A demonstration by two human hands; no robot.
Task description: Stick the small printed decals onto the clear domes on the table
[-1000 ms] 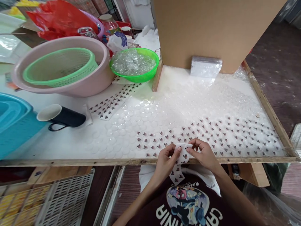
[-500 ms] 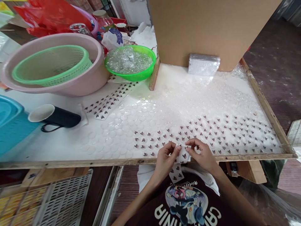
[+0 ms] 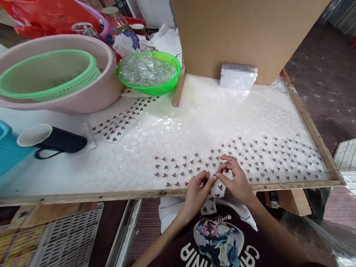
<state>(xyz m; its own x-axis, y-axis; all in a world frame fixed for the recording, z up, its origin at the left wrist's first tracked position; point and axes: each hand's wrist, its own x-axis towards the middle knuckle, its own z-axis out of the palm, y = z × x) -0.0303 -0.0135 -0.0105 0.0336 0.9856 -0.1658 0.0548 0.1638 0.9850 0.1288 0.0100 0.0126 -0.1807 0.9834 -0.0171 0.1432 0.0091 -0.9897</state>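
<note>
My left hand [image 3: 198, 187] pinches the top of a white sticker strip [image 3: 213, 197] printed with small dark motifs, which hangs over the table's front edge. My right hand [image 3: 234, 178] is pinched beside it, thumb and forefinger closed on one small sticker at the strip's upper end. Just beyond my hands the white work board [image 3: 211, 122] is covered with rows of clear round domes; the nearer rows [image 3: 250, 155] carry the dark motifs under them.
A wooden frame [image 3: 308, 122] edges the board. A cardboard box [image 3: 244, 33] and a clear packet [image 3: 237, 76] stand at the back. At left are a green bowl of clear domes [image 3: 148, 72], a pink basin [image 3: 105, 89] with a green basket [image 3: 47, 74], a black mug [image 3: 52, 141], and more sticker sheets [image 3: 122, 120].
My right hand's fingers have lifted and pinched a sticker off the strip's top. The view has shifted slightly right and down; the left hand keeps its hold.
</note>
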